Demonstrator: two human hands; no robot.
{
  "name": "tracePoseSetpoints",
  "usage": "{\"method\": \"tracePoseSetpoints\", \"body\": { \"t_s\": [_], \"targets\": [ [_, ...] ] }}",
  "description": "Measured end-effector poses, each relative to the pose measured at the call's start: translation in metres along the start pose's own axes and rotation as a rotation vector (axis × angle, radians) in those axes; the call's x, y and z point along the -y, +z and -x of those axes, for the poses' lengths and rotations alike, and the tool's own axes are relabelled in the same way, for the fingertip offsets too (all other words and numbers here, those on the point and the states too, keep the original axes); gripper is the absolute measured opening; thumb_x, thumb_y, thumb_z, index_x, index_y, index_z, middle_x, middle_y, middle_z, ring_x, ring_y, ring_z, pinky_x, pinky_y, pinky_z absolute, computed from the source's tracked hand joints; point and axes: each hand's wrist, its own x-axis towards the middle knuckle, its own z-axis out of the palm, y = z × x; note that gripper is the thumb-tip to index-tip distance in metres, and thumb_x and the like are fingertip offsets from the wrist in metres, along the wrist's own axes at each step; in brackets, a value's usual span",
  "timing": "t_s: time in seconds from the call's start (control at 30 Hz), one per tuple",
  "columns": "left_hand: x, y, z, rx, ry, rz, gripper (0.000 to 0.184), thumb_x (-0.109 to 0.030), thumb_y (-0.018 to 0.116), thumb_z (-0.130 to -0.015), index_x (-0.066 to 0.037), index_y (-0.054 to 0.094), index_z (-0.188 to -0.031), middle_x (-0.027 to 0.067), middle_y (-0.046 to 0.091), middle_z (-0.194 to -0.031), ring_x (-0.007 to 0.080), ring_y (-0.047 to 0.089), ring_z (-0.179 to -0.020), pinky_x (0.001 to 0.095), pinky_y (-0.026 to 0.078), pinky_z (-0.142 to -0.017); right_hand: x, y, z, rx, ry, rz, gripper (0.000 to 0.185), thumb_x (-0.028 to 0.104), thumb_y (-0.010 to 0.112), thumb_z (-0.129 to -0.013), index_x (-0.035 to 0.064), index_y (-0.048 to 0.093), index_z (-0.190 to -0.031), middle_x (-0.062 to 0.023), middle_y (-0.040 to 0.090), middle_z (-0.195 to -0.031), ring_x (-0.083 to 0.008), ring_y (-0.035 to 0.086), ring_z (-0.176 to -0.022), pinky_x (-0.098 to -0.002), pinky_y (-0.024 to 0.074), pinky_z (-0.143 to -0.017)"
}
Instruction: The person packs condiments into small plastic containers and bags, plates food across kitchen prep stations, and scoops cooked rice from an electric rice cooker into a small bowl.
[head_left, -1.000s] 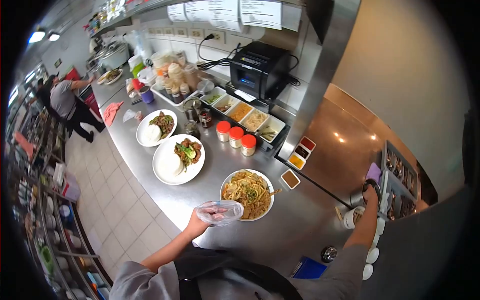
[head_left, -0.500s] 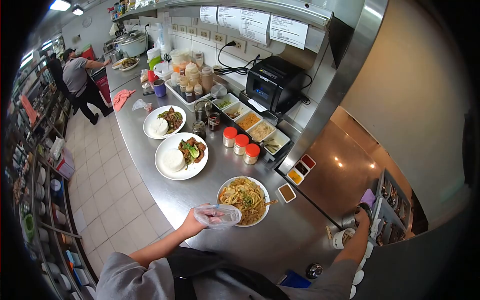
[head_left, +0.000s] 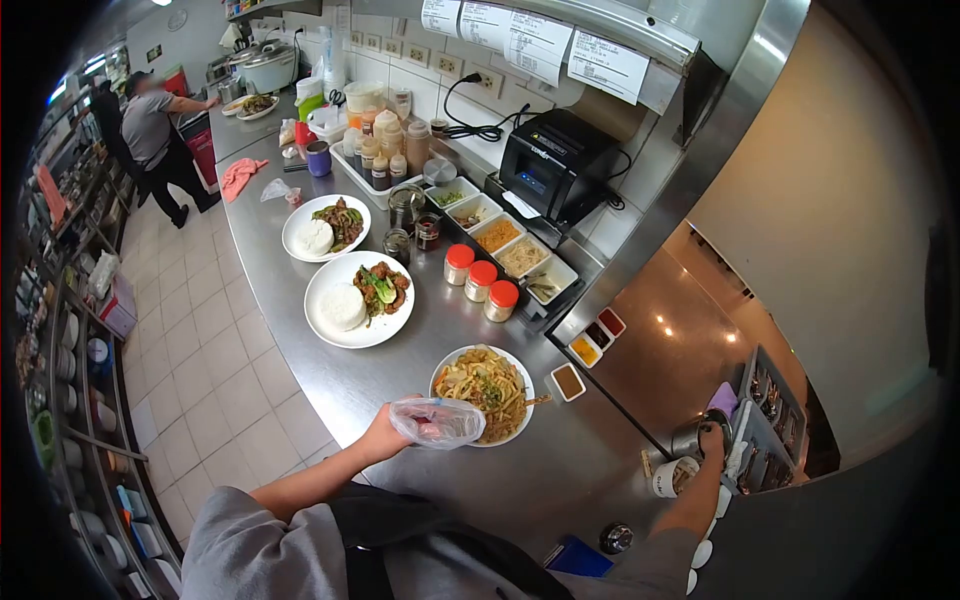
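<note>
My left hand (head_left: 392, 432) is closed on a clear plastic bag (head_left: 448, 422), whose open mouth faces right; some fingers show through the film. The bag overlaps the near left edge of a white plate of noodles (head_left: 487, 387) with chopped greens on top. Far to the right, my right hand (head_left: 712, 440) is at the mouth of a metal container (head_left: 686, 441), its fingers mostly hidden. Just below that container stands a white printed cup (head_left: 666, 480) with sticks or wrapped pieces inside. A small dish of brown sauce (head_left: 569, 382) sits right of the noodles.
Two rice plates (head_left: 330, 308) stand further back on the steel counter. Red-lidded jars (head_left: 480, 280), topping tubs (head_left: 497, 236) and a black printer (head_left: 557, 165) line the wall side. Cutlery trays (head_left: 775, 405) are at right. A co-worker (head_left: 152, 125) stands at the far left.
The view has shifted slightly, so the counter items sit a little higher and to the left. Both hands keep nearly the same places, the left still with the plastic bag.
</note>
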Motion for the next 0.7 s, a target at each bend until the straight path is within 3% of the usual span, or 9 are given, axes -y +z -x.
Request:
{"method": "tracePoseSetpoints", "body": {
  "t_s": [0.07,0.13,0.27,0.37,0.7],
  "targets": [
    [0.000,-0.001,0.000,0.005,0.025,-0.026,0.033,-0.019,0.078,-0.081,-0.002,0.067,-0.107,0.0035,0.066,-0.097,0.0122,0.062,-0.089,0.0289,0.051,-0.079,0.012,-0.005,0.007,-0.019,-0.023,-0.024,0.030,0.007,0.064,-0.084,-0.0023,0.062,-0.112,-0.0244,0.064,-0.111,-0.0415,0.060,-0.104,-0.0455,0.0477,-0.086],
    [-0.001,-0.002,0.001,0.001,0.037,-0.025,0.033,-0.019,0.078,-0.081,-0.002,0.067,-0.107,0.0035,0.066,-0.098,0.0121,0.062,-0.089,0.0288,0.051,-0.079,0.025,-0.010,0.015,0.025,0.107,-0.069,0.027,0.008,0.064,-0.084,-0.0033,0.064,-0.109,-0.0236,0.066,-0.107,-0.0415,0.061,-0.101,-0.0444,0.0476,-0.087],
    [-0.001,-0.004,0.001,-0.003,0.042,-0.031,0.034,-0.019,0.078,-0.081,-0.002,0.067,-0.108,0.0036,0.067,-0.099,0.0120,0.062,-0.089,0.0287,0.050,-0.079,-0.017,0.020,-0.016,-0.101,0.046,-0.053,0.029,0.009,0.065,-0.083,-0.0028,0.066,-0.109,-0.0222,0.067,-0.106,-0.0399,0.062,-0.100,-0.0430,0.0476,-0.088],
    [0.000,-0.006,0.002,-0.020,0.043,-0.022,0.034,-0.020,0.078,-0.081,-0.002,0.067,-0.108,0.0037,0.067,-0.099,0.0118,0.062,-0.090,0.0287,0.050,-0.080,-0.011,0.015,-0.019,0.015,0.098,-0.148,0.034,0.011,0.065,-0.083,-0.0023,0.065,-0.114,-0.0219,0.066,-0.110,-0.0390,0.062,-0.103,-0.0427,0.0475,-0.091],
    [0.000,-0.004,0.001,-0.025,0.027,-0.057,0.033,-0.019,0.078,-0.081,-0.003,0.068,-0.107,0.0033,0.067,-0.097,0.0118,0.061,-0.088,0.0286,0.050,-0.079,0.006,-0.002,-0.013,0.050,-0.134,0.174,0.026,0.011,0.061,-0.081,0.0027,0.067,-0.105,-0.0218,0.068,-0.104,-0.0386,0.063,-0.100,-0.0427,0.0491,-0.087]
  ]
}}
